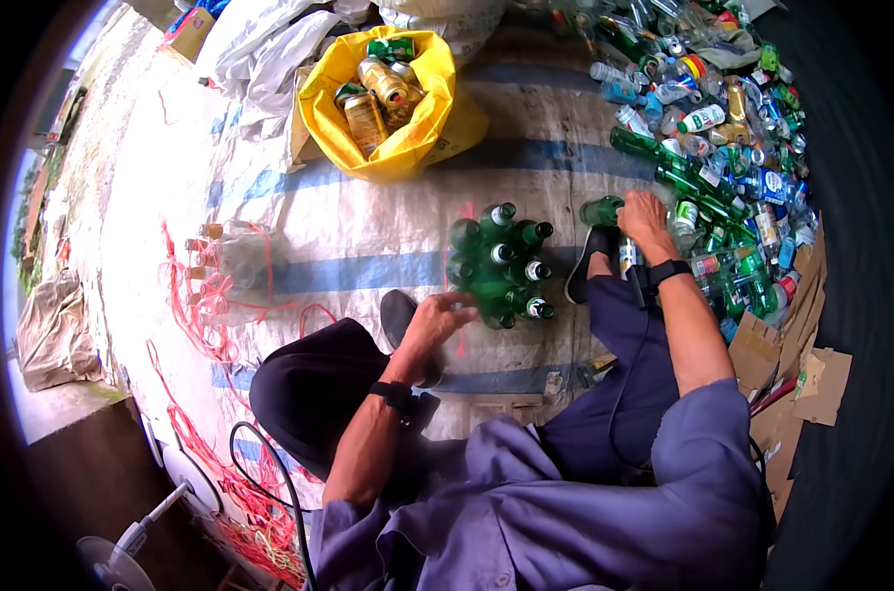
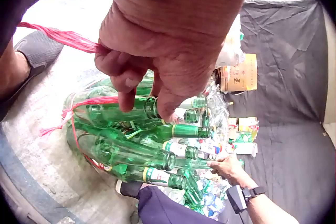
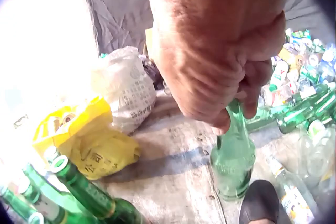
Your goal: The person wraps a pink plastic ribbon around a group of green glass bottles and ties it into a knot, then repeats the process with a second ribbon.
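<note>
A green glass bottle [image 3: 233,166] stands upright on the sheet beside the right shoe. My right hand [image 1: 646,219] grips it by the neck from above. In front of me several green bottles [image 1: 496,258] stand packed in a cluster, their necks up. Pink plastic string [image 2: 94,102] runs around part of the cluster. At the cluster's near left edge is my left hand [image 1: 437,323], with a strand of pink string [image 2: 68,37] running into its curled fingers. In the left wrist view its thumb and fingertips overlap a bottle neck [image 2: 151,107].
A yellow bag [image 1: 373,163] of cans stands ahead. To the right lies a heap of bottles and cans [image 1: 703,118], with cardboard [image 1: 821,384] nearer me. Clear bottles tied with pink string [image 1: 245,261] lie left on the striped sheet [image 1: 358,276]. Tangled pink string [image 1: 260,532] trails nearby.
</note>
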`<state>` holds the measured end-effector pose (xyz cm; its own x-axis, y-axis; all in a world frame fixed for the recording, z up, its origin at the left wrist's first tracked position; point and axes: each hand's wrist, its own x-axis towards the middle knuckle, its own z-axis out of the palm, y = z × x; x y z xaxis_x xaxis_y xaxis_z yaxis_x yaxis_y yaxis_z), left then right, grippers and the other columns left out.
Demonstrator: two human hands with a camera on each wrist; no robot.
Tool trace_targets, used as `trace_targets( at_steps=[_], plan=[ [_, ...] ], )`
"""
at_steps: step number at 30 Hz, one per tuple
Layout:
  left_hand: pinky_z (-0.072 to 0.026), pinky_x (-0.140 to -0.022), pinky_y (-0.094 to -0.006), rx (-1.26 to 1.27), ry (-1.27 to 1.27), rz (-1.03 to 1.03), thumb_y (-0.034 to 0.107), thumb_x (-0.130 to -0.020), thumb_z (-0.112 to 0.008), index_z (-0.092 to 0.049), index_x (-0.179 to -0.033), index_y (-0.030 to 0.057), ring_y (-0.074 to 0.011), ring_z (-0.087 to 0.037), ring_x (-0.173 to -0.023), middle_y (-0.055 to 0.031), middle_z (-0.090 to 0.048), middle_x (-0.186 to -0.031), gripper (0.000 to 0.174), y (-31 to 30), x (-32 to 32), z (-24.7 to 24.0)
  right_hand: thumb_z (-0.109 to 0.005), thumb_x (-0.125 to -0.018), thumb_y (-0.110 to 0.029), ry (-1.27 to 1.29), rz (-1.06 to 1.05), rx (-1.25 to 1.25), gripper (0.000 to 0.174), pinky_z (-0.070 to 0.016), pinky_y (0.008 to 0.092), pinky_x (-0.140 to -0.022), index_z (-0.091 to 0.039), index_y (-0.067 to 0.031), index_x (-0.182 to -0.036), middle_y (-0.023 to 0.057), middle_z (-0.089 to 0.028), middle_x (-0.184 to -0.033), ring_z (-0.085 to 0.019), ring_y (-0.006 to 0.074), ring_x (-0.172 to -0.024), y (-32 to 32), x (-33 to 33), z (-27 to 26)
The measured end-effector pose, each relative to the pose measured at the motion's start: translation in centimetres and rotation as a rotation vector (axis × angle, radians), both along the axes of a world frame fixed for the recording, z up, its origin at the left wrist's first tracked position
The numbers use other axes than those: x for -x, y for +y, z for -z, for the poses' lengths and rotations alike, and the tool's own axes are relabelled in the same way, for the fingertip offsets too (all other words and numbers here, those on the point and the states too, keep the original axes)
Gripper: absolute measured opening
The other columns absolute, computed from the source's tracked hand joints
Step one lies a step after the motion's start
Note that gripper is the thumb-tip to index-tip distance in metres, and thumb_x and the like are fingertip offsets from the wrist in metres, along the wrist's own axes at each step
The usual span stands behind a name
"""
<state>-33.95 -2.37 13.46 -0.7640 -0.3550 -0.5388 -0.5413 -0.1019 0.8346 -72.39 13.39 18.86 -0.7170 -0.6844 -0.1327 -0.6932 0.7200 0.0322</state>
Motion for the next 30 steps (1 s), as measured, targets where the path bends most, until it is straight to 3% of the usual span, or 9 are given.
trace_targets(
  at_steps=[3,5,11,14,17,18,21,22,30],
  plan=[
    [-0.0496,-0.077,-0.0305,0.039,0.009,0.013,0.022,-0.083,-0.068,-0.064,-0.112,-0.0019,-0.0172,-0.064,-0.082,-0.0113,-0.069,-0.090,0.038,-0.1,0.0,0.7,-0.062,-0.074,-0.017,0.042,-0.001,0.009,0.022,-0.0527,0.0482,-0.074,-0.068,0.0028,-0.080,0.0280,-0.065,-0.085,-0.065,0.0431,-0.082,-0.2,-1.6,-5.3],
    [-0.0472,-0.086,-0.0345,0.007,-0.030,0.006,0.027,-0.080,-0.067,-0.066,-0.110,0.0022,-0.0248,-0.065,-0.095,-0.0185,-0.068,-0.100,0.038,-0.1,0.3,-0.4,-0.064,-0.074,-0.022,0.028,0.012,0.024,0.028,-0.0524,0.0482,-0.074,-0.067,0.0050,-0.079,0.0283,-0.065,-0.084,-0.065,0.0428,-0.081,-0.2,-2.9,-8.8],
    [-0.0497,-0.082,-0.0331,0.021,0.077,-0.002,0.028,-0.081,-0.067,-0.068,-0.106,0.0021,-0.0223,-0.067,-0.087,-0.0168,-0.069,-0.092,0.036,-0.2,-0.2,1.7,-0.067,-0.078,-0.025,0.057,-0.083,0.217,0.031,-0.0482,0.0490,-0.065,-0.064,0.0059,-0.075,0.0282,-0.062,-0.073,-0.062,0.0437,-0.073,2.0,-7.4,-15.7],
    [-0.0507,-0.078,-0.0319,0.064,0.095,-0.014,0.028,-0.081,-0.067,-0.068,-0.105,0.0015,-0.0209,-0.068,-0.082,-0.0154,-0.070,-0.089,0.036,0.1,-0.3,0.5,-0.068,-0.078,-0.025,0.041,-0.123,0.266,0.033,-0.0436,0.0474,-0.060,-0.061,0.0064,-0.080,0.0241,-0.055,-0.061,-0.058,0.0421,-0.064,2.4,-10.4,-20.1],
    [-0.0509,-0.077,-0.0314,0.034,0.076,-0.022,0.027,-0.081,-0.067,-0.068,-0.104,0.0005,-0.0208,-0.068,-0.081,-0.0156,-0.070,-0.089,0.035,0.1,-0.3,0.3,-0.068,-0.079,-0.024,0.011,-0.153,0.362,0.031,-0.0428,0.0461,-0.056,-0.061,0.0064,-0.081,0.0232,-0.054,-0.058,-0.058,0.0404,-0.059,2.9,-13.7,-23.9],
    [-0.0509,-0.077,-0.0314,0.035,0.081,-0.021,0.027,-0.081,-0.067,-0.068,-0.104,0.0005,-0.0208,-0.068,-0.081,-0.0156,-0.070,-0.089,0.035,0.1,-0.3,0.2,-0.067,-0.080,-0.023,0.000,-0.141,0.353,0.030,-0.0412,0.0469,-0.054,-0.056,0.0035,-0.071,0.0224,-0.055,-0.057,-0.056,0.0421,-0.058,2.9,-14.9,-25.3],
    [-0.0511,-0.077,-0.0313,0.013,0.107,-0.043,0.027,-0.080,-0.067,-0.068,-0.104,-0.0005,-0.0208,-0.068,-0.080,-0.0154,-0.070,-0.087,0.036,0.3,-0.3,0.8,-0.068,-0.079,-0.020,-0.029,-0.170,0.385,0.027,-0.0408,0.0411,-0.050,-0.062,0.0060,-0.083,0.0212,-0.053,-0.055,-0.056,0.0343,-0.050,3.1,-17.2,-26.8],
    [-0.0512,-0.077,-0.0315,-0.003,0.108,-0.056,0.027,-0.080,-0.068,-0.068,-0.104,-0.0008,-0.0210,-0.068,-0.080,-0.0152,-0.070,-0.087,0.037,0.3,-0.2,1.3,-0.069,-0.079,-0.019,-0.026,-0.242,0.432,0.025,-0.0406,0.0406,-0.049,-0.061,0.0047,-0.080,0.0204,-0.053,-0.055,-0.057,0.0336,-0.050,3.1,-17.7,-26.8],
    [-0.0514,-0.078,-0.0332,0.057,0.086,-0.045,0.030,-0.078,-0.069,-0.068,-0.104,0.0009,-0.0231,-0.068,-0.081,-0.0161,-0.070,-0.089,0.039,0.0,-0.1,3.0,-0.070,-0.080,-0.021,-0.139,-0.390,0.420,0.029,-0.0430,0.0446,-0.051,-0.053,0.0006,-0.068,0.0199,-0.055,-0.056,-0.058,0.0383,-0.054,0.6,-21.3,-22.7]
  ],
)
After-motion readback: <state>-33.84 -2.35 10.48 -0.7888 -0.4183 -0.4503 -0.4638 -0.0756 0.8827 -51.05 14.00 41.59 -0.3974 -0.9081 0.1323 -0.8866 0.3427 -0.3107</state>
